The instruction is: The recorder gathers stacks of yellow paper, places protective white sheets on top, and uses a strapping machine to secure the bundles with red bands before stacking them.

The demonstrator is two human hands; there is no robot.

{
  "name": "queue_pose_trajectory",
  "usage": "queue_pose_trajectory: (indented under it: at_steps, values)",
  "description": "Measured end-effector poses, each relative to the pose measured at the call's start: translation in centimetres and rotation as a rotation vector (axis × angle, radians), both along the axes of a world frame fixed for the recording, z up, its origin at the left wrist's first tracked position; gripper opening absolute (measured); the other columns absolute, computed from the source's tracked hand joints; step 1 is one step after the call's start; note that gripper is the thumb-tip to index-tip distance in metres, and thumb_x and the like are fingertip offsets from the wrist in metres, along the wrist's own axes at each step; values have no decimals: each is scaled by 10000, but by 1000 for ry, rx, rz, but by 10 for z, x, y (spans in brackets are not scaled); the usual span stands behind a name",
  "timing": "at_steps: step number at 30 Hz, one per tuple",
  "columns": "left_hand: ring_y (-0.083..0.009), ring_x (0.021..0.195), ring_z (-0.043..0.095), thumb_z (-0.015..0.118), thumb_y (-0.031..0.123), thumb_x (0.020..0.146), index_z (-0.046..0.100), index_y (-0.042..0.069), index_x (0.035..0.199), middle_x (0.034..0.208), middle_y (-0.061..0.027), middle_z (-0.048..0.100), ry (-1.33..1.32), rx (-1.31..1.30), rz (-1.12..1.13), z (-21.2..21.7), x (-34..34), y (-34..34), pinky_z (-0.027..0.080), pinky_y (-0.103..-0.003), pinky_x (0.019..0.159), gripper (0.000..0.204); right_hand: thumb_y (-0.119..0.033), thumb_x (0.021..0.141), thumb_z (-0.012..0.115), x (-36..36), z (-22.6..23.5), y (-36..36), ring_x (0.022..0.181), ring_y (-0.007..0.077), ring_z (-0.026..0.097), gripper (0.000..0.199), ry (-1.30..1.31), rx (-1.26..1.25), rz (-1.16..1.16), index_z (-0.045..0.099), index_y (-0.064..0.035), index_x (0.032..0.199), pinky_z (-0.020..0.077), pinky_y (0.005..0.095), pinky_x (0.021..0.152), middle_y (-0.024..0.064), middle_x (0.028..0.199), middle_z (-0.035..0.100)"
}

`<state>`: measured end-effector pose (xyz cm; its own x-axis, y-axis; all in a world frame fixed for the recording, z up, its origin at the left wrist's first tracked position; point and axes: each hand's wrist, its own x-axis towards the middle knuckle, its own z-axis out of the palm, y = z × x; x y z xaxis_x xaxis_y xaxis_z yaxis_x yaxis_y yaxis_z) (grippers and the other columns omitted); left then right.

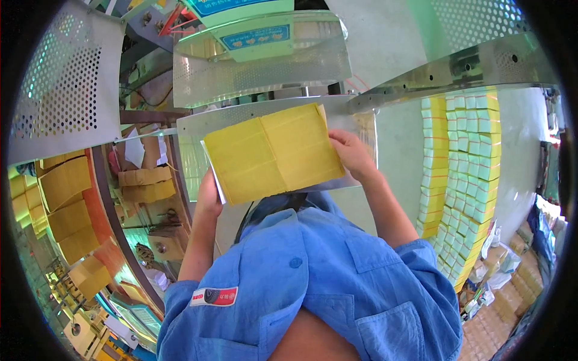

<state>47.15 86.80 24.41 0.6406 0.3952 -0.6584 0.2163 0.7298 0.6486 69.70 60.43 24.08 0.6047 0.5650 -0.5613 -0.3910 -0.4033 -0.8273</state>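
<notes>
A rectangular bundle of paper with a yellow top sheet [271, 153] is between my two hands, tilted slightly up to the right. A crease runs down its middle, and white edges show along its left side. My left hand [209, 194] is closed on the bundle's lower left edge, its fingers mostly hidden underneath. At the right edge, my right hand [354, 155] grips the bundle, with bent fingers at its border. Beneath and behind the bundle lies a metal machine table [235, 116]; I cannot tell whether they touch.
Ahead stands a machine with a clear guard [319, 57]. A perforated metal panel [63, 84] is at left, a metal beam [457, 69] at right. Rows of strapped paper bundles [472, 156] stand on the right floor. Left shelves hold brown paper stacks [144, 183].
</notes>
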Motion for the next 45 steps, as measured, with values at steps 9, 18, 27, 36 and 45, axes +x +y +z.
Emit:
queue_pose_trajectory:
  at_steps: [9, 18, 27, 36, 45]
  values:
    - [-188, 1124, 559, 366, 239, 1029, 499, 17, 1284, 1196, -92, 593, -187, 506, -159, -7, 14, -2, 451, -336, 936, 364, -98, 922, 551, 17, 14, -8, 972, 118, 585, 273, -177, 395, -172, 634, -65, 1180, 446, 257, 887, 31, 1030, 650]
    - [-147, 992, 542, 433, 263, 999, 512, 24, 1258, 1081, -61, 594, -68, 1127, -403, -43, 53, -40, 434, -299, 862, 362, -113, 912, 622, 17, -29, -33, 918, 114, 578, 216, -401, 309, -604, 610, 1, 1095, 456, 263, 858, 21, 955, 627]
    - [-167, 1214, 467, 415, 191, 1013, 451, 12, 1344, 1291, -88, 530, -97, 768, -336, -52, 62, -35, 364, -298, 1019, 378, 108, 853, 498, -10, 71, -28, 854, 171, 588, 157, -1087, 193, -545, 586, 13, 941, 476, 274, 808, 100, 914, 608]
    - [-202, 1338, 370, 421, 60, 984, 379, 40, 1432, 1459, -91, 400, -529, 384, -44, -44, 82, -38, 293, -319, 1102, 450, -356, 814, 651, -17, 120, 125, 1381, 270, 303, 596, -1477, -8, 691, 489, -92, 1324, 224, 500, 1123, 42, 1453, 397]
    - [-236, 1370, 356, 383, -112, 828, 380, 54, 1438, 1500, -112, 355, -468, 729, -162, -25, 73, -34, 271, -336, 1117, 632, -349, 833, 638, -4, 95, 124, 1333, 265, 355, 573, -1464, -56, 707, 483, -117, 1333, 244, 480, 1120, 37, 1394, 448]
